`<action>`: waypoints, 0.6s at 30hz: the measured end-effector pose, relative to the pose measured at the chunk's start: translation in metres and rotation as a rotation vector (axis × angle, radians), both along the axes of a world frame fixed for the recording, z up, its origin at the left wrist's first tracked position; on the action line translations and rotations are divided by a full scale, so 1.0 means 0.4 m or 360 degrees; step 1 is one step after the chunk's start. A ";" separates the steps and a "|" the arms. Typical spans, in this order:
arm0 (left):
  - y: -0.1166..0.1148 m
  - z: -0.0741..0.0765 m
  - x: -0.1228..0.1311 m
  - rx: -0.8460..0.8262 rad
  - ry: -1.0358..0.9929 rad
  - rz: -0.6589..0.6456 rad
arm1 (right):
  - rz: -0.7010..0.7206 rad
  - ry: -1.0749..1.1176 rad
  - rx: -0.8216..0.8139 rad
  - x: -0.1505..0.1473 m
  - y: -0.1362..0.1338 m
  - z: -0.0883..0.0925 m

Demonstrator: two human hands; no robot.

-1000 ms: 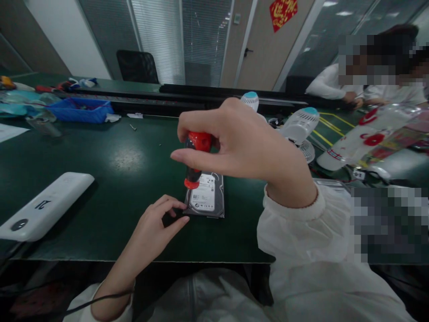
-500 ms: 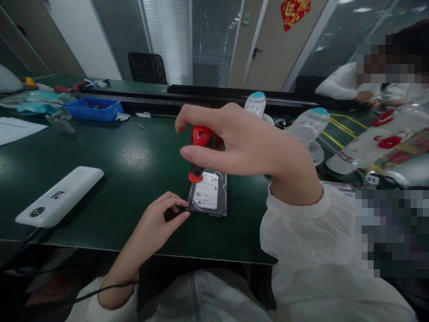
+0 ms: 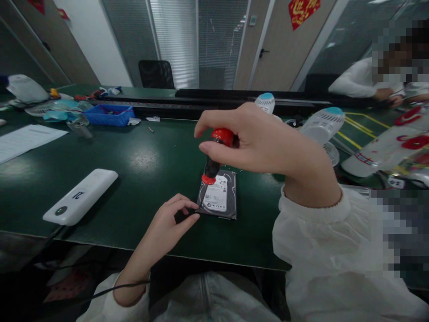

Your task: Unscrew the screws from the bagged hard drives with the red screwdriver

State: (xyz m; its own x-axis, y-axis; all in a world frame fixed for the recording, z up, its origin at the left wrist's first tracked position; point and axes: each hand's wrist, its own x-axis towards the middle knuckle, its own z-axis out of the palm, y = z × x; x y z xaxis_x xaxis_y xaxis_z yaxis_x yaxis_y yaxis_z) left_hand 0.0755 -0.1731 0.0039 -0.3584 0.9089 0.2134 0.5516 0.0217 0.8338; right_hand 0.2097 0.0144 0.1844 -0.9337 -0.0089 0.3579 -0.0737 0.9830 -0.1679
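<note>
A hard drive (image 3: pixel 219 199) with a white label lies flat on the dark green table (image 3: pixel 134 179), close to its front edge. My right hand (image 3: pixel 258 147) is closed round the red-and-black handle of a screwdriver (image 3: pixel 214 156), which stands upright over the drive's near-left corner. My left hand (image 3: pixel 167 221) rests on the table beside that corner, with thumb and fingertips pinched at the drive's edge and the screwdriver tip. What the fingers pinch is too small to see.
A white oblong device (image 3: pixel 80 197) lies at the left. A sheet of paper (image 3: pixel 23 141) and a blue bin (image 3: pixel 109 115) sit further back. Small white fans (image 3: pixel 321 127) stand to the right. A person in white sits at the far right.
The view has swung left, so everything sits further right in the frame. My right hand has turned a little on the screwdriver handle. My left hand stays at the drive's corner.
</note>
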 end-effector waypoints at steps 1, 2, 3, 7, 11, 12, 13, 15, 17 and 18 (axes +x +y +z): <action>0.000 0.000 0.000 -0.0004 -0.0004 -0.0005 | 0.0036 -0.0013 -0.0015 0.001 0.000 0.000; -0.001 -0.001 0.000 -0.0004 -0.0007 -0.0006 | 0.0058 -0.0028 -0.0032 0.001 0.001 0.000; -0.001 -0.003 0.000 -0.0001 -0.0009 -0.0003 | 0.0058 -0.0040 -0.0043 0.002 0.001 0.000; -0.002 -0.006 0.001 -0.0011 -0.0014 0.0015 | -0.0065 -0.0017 -0.0009 0.005 0.005 -0.001; -0.002 -0.001 0.003 -0.0061 -0.0015 0.0021 | 0.0051 -0.0055 -0.0002 0.005 0.006 0.001; -0.002 -0.001 0.003 -0.0064 -0.0013 0.0022 | 0.0101 -0.0055 -0.0010 0.004 0.006 0.001; -0.002 0.000 0.003 -0.0064 -0.0013 0.0020 | 0.0137 -0.0048 -0.0018 0.003 0.006 0.001; -0.002 -0.001 0.003 -0.0059 -0.0016 0.0008 | 0.0156 -0.0047 -0.0032 0.002 0.007 0.000; -0.002 -0.004 0.003 -0.0049 -0.0017 0.0000 | 0.0074 -0.0053 -0.0026 0.002 0.009 -0.002; -0.002 -0.005 0.003 -0.0045 -0.0016 -0.0002 | 0.0003 -0.0054 -0.0009 0.003 0.010 -0.003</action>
